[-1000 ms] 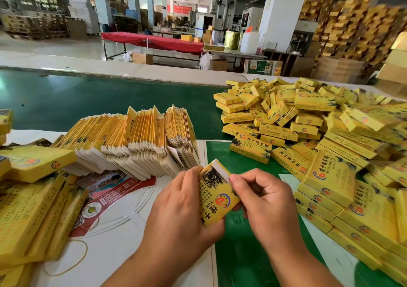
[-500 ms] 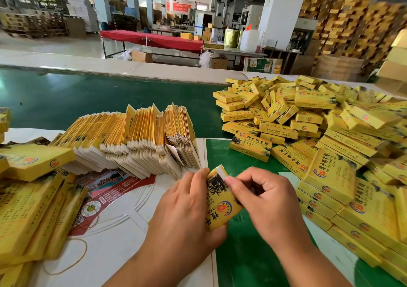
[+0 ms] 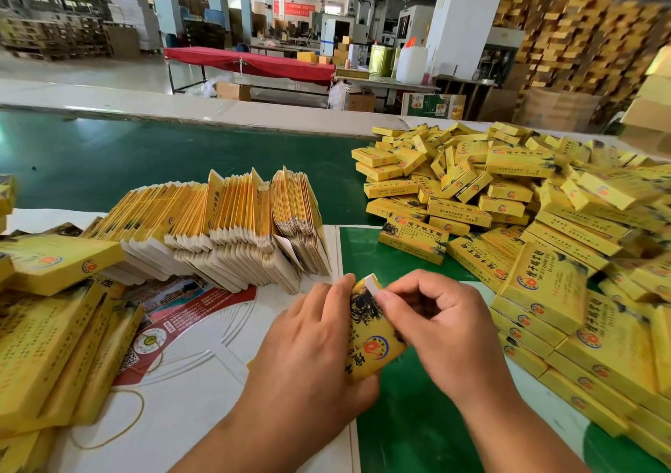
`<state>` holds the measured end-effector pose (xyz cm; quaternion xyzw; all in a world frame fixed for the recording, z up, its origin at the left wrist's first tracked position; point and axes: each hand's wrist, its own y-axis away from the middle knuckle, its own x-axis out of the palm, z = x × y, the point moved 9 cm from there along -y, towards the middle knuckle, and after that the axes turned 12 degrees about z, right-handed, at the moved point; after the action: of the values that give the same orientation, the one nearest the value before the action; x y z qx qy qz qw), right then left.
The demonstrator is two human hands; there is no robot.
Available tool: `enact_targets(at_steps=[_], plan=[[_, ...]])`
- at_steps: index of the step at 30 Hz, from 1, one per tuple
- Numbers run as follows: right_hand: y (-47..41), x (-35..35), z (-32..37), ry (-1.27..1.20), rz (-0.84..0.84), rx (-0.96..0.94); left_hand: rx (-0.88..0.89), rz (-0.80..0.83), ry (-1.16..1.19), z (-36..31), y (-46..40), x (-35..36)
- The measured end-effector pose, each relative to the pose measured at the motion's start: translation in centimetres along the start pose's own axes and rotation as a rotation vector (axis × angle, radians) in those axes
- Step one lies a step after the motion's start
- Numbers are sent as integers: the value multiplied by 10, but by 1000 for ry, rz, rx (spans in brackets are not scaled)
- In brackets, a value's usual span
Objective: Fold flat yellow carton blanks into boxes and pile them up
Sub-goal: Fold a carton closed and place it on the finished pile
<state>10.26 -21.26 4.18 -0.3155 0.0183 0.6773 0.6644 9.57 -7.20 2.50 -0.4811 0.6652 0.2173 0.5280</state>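
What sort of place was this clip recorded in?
Most likely a packaging workshop or factory floor. A green conveyor-style work surface carries a row of flat yellow carton blanks and a heap of folded yellow boxes; tall stacks of brown-and-yellow cartons fill the hall behind.

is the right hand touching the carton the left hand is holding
Touching. In the head view the right hand presses its thumb on the white end flap of the carton, with no gap between them, while the left hand grips the carton's other side.
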Motion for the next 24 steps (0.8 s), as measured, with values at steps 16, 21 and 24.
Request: enact_targets(at_steps=[16, 21, 24], plan=[[2, 16, 6, -3, 86, -47, -63, -46, 67, 9, 1, -9], [4, 24, 18, 43, 100, -111, -63, -102, 95, 12, 3, -13], [5, 29, 23, 118, 125, -147, -77, -115, 116, 15, 4, -12]])
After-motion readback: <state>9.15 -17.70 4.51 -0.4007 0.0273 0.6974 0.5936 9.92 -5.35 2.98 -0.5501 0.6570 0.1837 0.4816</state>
